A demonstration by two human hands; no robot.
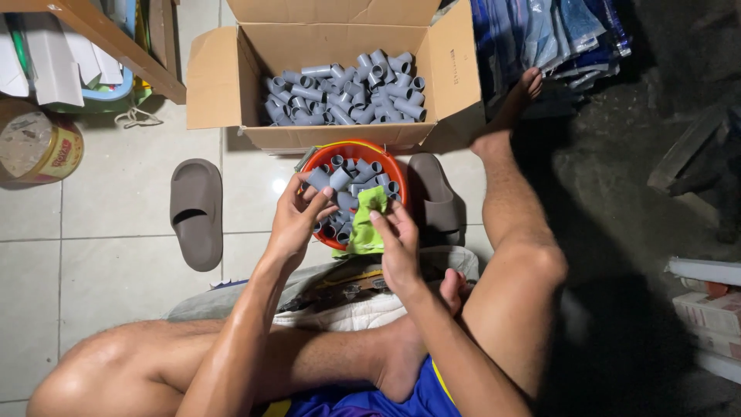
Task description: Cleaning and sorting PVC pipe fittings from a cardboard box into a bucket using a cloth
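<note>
An orange round basket (384,161) on the tiled floor holds several short grey pipe pieces (342,179). My left hand (297,220) reaches over its near left side, fingers curled on a grey pipe piece at the rim. My right hand (397,239) holds a green cloth (365,224) that drapes over the basket's near edge. Behind the basket stands an open cardboard box (212,77) filled with many more grey pipe pieces (347,93).
A grey slipper (197,210) lies to the left, another (434,193) to the right of the basket. My bare legs frame the basket. A round tin (35,147) and a wooden shelf (116,42) are at far left; dark bags at upper right.
</note>
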